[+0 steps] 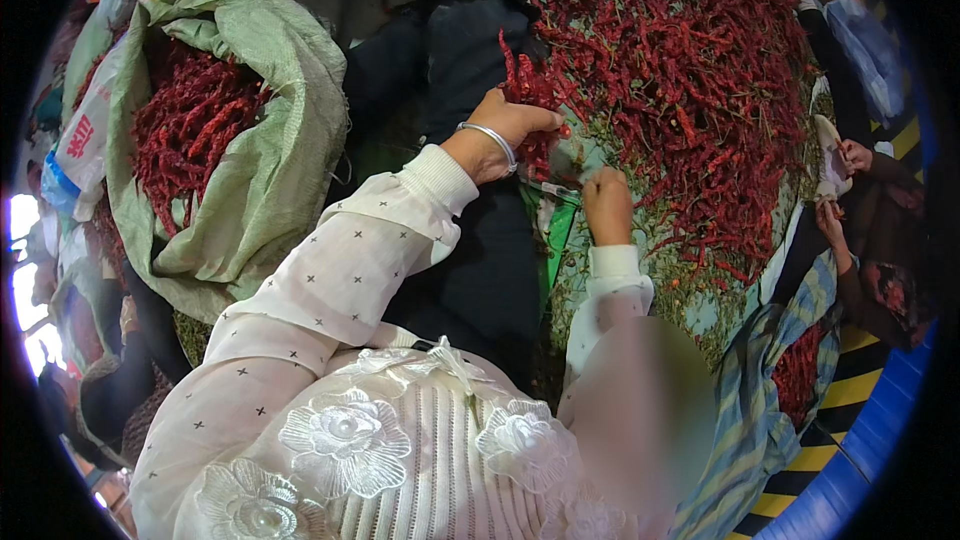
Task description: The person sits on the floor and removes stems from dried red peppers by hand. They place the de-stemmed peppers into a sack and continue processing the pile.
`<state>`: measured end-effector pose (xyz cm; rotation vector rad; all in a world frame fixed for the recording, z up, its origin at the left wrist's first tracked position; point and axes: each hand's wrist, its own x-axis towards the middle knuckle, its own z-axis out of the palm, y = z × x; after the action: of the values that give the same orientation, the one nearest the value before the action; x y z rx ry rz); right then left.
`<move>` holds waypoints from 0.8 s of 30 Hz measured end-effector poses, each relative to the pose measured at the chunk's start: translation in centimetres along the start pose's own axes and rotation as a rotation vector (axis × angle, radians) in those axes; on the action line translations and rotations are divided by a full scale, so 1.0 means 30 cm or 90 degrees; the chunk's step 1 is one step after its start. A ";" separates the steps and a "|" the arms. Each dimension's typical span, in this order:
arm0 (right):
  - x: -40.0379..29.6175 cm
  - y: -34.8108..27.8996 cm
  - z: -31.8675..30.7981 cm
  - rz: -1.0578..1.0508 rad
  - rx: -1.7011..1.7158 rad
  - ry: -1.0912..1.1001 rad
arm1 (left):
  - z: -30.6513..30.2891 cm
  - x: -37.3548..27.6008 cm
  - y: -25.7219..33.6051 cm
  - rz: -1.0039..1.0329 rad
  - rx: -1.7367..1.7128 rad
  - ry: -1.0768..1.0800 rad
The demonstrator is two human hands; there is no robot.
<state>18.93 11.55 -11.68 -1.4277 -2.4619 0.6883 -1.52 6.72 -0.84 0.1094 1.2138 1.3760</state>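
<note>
A bunch of dried red chillies (534, 86) is gripped in my left hand (499, 131), which wears a silver bangle above my dark-trousered leg. Close by on the right, my right hand (609, 202) has its fingers curled over the stem-littered sheet. Its fingertips are hidden, so whether they pinch anything is unclear. Beyond both hands spreads a large heap of dried red chillies (690, 90). Between my leg and the heap there is a bright green plastic bag (556, 229), partly covered by my arms.
To the left stands a pale green woven sack (292, 90) holding red chillies (195, 120). A striped cloth sack (772, 405) with more chillies lies at the lower right. Across the heap, a co-worker's hands (855, 157) are busy. A yellow-and-black striped edge (810, 457) runs behind.
</note>
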 end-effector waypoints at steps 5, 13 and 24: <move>-0.018 -0.046 -0.022 0.006 -0.043 -0.049 | -0.025 0.023 0.007 -0.055 -0.114 -0.034; 0.010 -0.030 -0.045 -0.016 0.038 -0.048 | -0.018 -0.008 0.000 0.015 -0.032 -0.038; 0.027 -0.111 0.018 -0.073 -0.144 -0.193 | 0.005 -0.042 0.033 0.005 0.055 -0.019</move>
<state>15.78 10.70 -10.55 -1.3251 -2.9113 0.6626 -1.75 6.11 0.64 0.1949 1.2484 1.3239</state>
